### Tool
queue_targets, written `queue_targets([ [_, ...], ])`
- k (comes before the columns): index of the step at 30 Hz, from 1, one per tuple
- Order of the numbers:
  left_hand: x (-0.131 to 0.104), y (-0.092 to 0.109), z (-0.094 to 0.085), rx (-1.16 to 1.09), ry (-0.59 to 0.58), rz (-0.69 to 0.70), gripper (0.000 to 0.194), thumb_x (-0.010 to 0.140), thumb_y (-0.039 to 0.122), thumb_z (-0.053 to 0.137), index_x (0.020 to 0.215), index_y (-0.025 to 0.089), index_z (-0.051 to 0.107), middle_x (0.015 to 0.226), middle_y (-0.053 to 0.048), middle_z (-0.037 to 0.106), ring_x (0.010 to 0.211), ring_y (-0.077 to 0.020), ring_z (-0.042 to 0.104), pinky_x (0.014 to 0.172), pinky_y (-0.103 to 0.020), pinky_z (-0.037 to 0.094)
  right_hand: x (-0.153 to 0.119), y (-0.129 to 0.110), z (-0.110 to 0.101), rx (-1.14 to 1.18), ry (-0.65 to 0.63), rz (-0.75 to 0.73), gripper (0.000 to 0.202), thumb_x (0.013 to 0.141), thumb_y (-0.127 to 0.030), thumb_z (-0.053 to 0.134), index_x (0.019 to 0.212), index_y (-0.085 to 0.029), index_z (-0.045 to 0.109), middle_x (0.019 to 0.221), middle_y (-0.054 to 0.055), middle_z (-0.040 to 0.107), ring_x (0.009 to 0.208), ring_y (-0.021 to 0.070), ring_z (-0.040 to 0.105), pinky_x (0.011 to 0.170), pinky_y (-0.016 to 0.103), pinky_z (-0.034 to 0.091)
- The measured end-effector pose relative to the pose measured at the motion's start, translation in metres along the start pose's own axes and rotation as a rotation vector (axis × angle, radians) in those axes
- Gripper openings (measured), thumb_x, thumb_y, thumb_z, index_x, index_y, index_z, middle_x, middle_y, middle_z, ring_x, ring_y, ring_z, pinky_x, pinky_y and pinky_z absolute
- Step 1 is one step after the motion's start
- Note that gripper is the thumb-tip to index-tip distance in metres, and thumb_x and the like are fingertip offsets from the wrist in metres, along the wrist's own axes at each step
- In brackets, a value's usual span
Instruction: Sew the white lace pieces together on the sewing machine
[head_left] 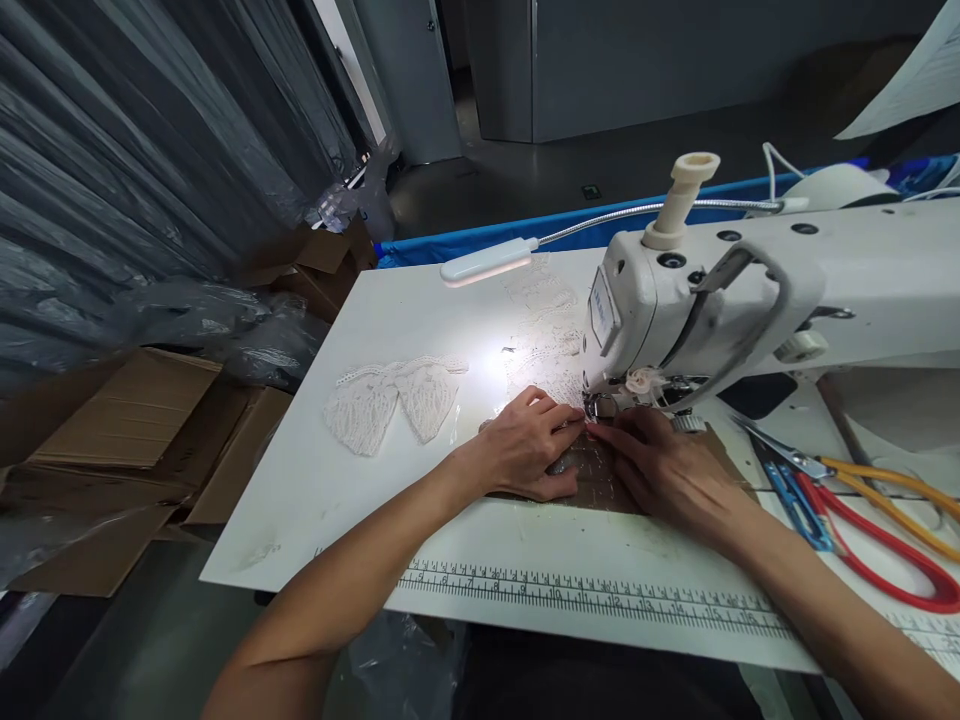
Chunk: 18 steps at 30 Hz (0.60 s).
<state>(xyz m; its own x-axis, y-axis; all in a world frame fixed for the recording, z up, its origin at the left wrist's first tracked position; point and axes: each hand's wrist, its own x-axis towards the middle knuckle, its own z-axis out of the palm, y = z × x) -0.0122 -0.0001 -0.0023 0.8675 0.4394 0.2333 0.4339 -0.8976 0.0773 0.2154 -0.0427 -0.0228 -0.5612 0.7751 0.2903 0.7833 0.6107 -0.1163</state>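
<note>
- We are working at the machine (847, 270); the brown sheet (600, 485) is lying under our hands, just in front of its needle end, probably so both hands can guide closely there.
- We are pressing the left hand (531, 445) down left of the machine's needle end, loosely open, thumb spreading from bent fingers, presumably for flatness; it is closing around nothing that we can see.
- We are holding the right hand (667, 465) at the needle end's front right, index finger reaching toward the left fingertips, the others curling under; we cannot tell whether it is gripping anything.
- Our forearms are angling inward toward the machine, wrists low, perhaps for steadiness.
- Lace (544, 345) is lying left of and behind the needle end; a lace piece (394, 380) is lying farther left, seemingly clear of the hands.
- The lamp (487, 263) is jutting left of the machine, apparently for light.
</note>
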Motion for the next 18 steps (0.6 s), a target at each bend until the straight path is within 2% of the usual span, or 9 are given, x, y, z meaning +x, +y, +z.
queue_targets([
  [7, 0.003, -0.002, 0.002, 0.045, -0.018, -0.028, 0.05, 0.09, 0.044, 0.047, 0.119, 0.006, 0.06, 0.123, -0.016, 0.058, 0.091, -0.0243, 0.058, 0.089, -0.044, 0.043, 0.003, -0.003, 0.0, -0.061, -0.013, 0.028, 0.043, 0.092, -0.02, 0.037, 0.128, -0.017, 0.06, 0.098, 0.016, 0.065, 0.077, 0.0258, 0.061, 0.055, 0.03, 0.042],
  [10, 0.004, -0.003, 0.001, 0.05, -0.024, -0.034, 0.053, 0.09, 0.046, 0.047, 0.122, 0.005, 0.059, 0.125, -0.017, 0.056, 0.094, -0.025, 0.058, 0.088, -0.043, 0.043, 0.0, 0.0, -0.004, 0.043, -0.015, 0.043, 0.042, 0.094, -0.022, 0.037, 0.129, -0.018, 0.06, 0.106, 0.016, 0.065, 0.08, 0.0253, 0.063, 0.061, 0.033, 0.048],
  [13, 0.006, -0.003, 0.0, 0.056, -0.03, -0.047, 0.055, 0.09, 0.048, 0.046, 0.123, 0.005, 0.057, 0.126, -0.018, 0.055, 0.094, -0.0252, 0.058, 0.088, -0.043, 0.042, -0.003, 0.009, -0.013, 0.21, -0.017, 0.122, 0.037, 0.097, -0.028, 0.038, 0.124, -0.022, 0.062, 0.112, 0.012, 0.065, 0.082, 0.0238, 0.065, 0.066, 0.034, 0.052],
  [16, 0.007, -0.004, 0.0, 0.055, -0.029, -0.061, 0.056, 0.089, 0.049, 0.047, 0.124, 0.006, 0.057, 0.122, -0.017, 0.056, 0.092, -0.0251, 0.058, 0.086, -0.043, 0.042, -0.001, 0.026, -0.018, 0.364, -0.048, 0.194, 0.032, 0.099, -0.033, 0.038, 0.111, -0.023, 0.065, 0.099, 0.007, 0.07, 0.08, 0.0234, 0.066, 0.069, 0.034, 0.054],
  [18, 0.008, -0.004, 0.0, 0.047, -0.026, -0.068, 0.056, 0.089, 0.049, 0.048, 0.125, 0.007, 0.056, 0.119, -0.016, 0.057, 0.09, -0.0247, 0.057, 0.086, -0.043, 0.042, 0.002, 0.037, -0.016, 0.356, -0.035, 0.218, 0.032, 0.099, -0.032, 0.036, 0.106, -0.023, 0.065, 0.088, 0.006, 0.071, 0.078, 0.0254, 0.066, 0.066, 0.036, 0.054],
])
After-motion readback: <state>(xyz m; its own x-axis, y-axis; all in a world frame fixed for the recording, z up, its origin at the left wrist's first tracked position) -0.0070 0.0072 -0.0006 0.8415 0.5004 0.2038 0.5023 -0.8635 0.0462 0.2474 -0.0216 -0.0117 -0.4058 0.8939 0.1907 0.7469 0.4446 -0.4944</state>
